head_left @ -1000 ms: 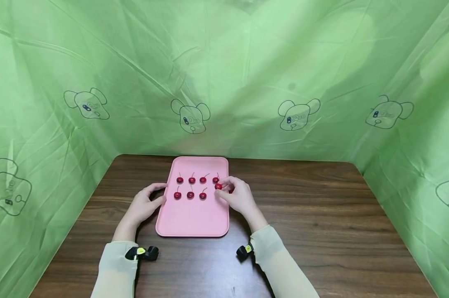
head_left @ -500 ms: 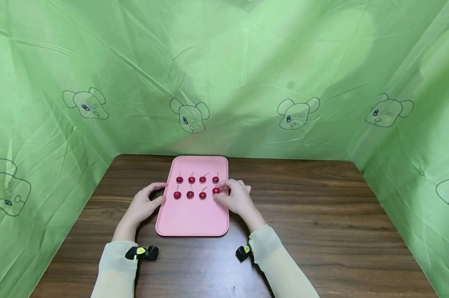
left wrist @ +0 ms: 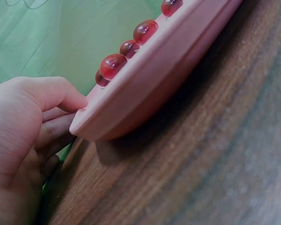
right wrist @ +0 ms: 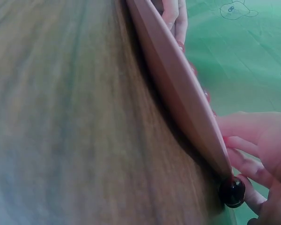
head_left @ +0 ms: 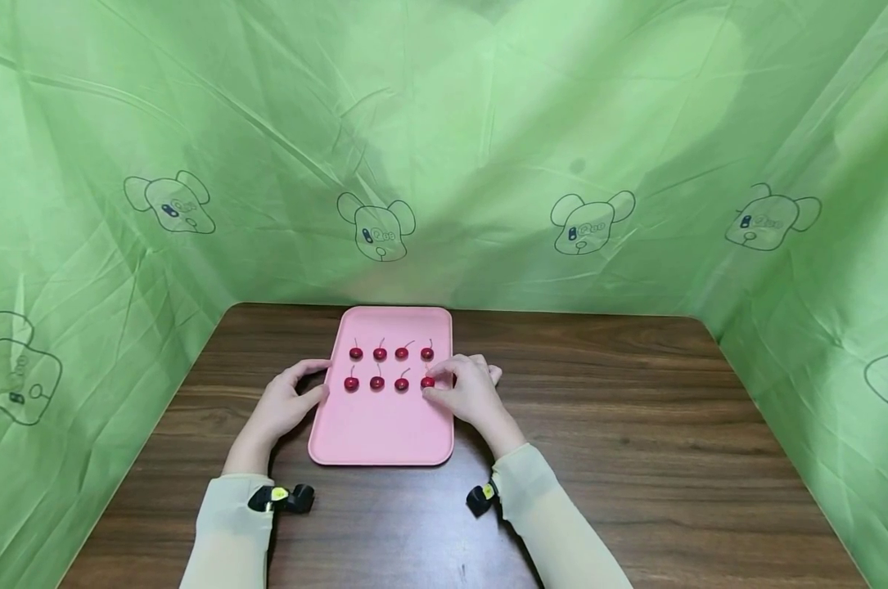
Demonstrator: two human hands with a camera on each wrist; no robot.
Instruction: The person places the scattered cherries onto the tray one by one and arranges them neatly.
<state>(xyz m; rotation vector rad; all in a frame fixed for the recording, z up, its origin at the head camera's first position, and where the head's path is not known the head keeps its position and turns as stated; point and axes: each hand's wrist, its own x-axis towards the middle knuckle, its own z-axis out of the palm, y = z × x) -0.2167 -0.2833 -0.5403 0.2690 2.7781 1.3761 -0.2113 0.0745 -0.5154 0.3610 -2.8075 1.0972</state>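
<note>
A pink tray (head_left: 380,429) lies on the table with glossy red cherries (head_left: 377,383) in two rows, their thin stems pointing away. My left hand (head_left: 285,405) holds the tray's left rim between thumb and fingers; the left wrist view shows the thumb (left wrist: 68,96) on the rim. At the right end of the nearer row, the thumb and index finger of my right hand (head_left: 469,397) pinch a cherry (head_left: 428,382), partly covered by the fingertips. In the right wrist view, a darker cherry (right wrist: 232,191) sits by that hand's lower fingers, just outside the rim.
The brown wooden table (head_left: 635,433) extends around the tray on both sides and in front. A green curtain (head_left: 488,147) printed with bear faces stands behind and at both sides. Each sleeve carries a small black wrist camera (head_left: 292,499).
My right hand has brought the pinched cherry slightly nearer and down onto the tray, in line with the nearer row. The left hand and tray have stayed in place.
</note>
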